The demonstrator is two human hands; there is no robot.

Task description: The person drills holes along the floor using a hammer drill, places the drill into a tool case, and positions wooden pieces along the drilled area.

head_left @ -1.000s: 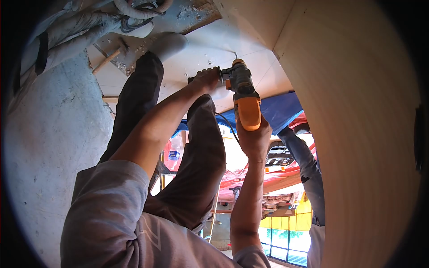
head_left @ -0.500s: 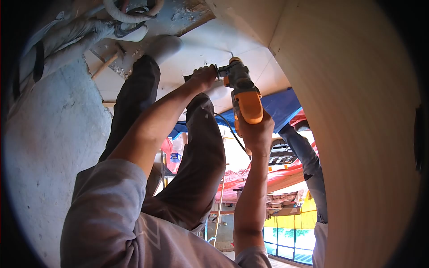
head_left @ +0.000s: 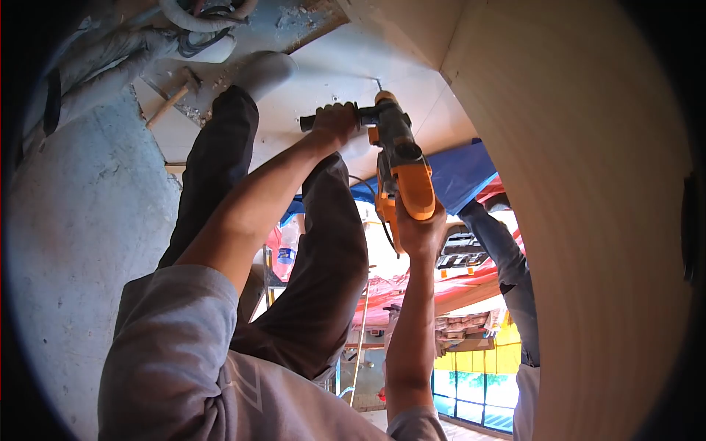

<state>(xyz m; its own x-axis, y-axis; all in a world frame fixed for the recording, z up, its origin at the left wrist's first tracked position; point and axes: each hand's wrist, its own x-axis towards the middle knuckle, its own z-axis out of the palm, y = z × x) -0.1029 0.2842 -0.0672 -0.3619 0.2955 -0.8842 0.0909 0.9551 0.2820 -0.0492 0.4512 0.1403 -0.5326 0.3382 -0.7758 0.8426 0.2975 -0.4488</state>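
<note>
- Gripping the drill [head_left: 404, 140] two-handed here, mid-view, with the bit [head_left: 379, 84] pointed at the pale floor [head_left: 346, 66].
- Wrapping the left hand [head_left: 338, 121] firmly around the black side handle [head_left: 305, 123], with fingers curled over it.
- Closing the right hand [head_left: 425, 231] around the back end, by the orange cover [head_left: 417, 192]; cannot make out each fingertip.
- Hard to tell whether just touching the floor or sunk in at the tip!
- Could skate across the floor, most likely from a slanted push or a poor bite.
- Could twist hard against both hands from a sudden jam, worse with any slackened grip.
- Could snag the cord [head_left: 362, 181], slung close beside the trouser leg [head_left: 334, 220], from a careless swing.
- Could even kick towards the shoe [head_left: 266, 73], planted near the hammer [head_left: 168, 106], from lost balance.
</note>
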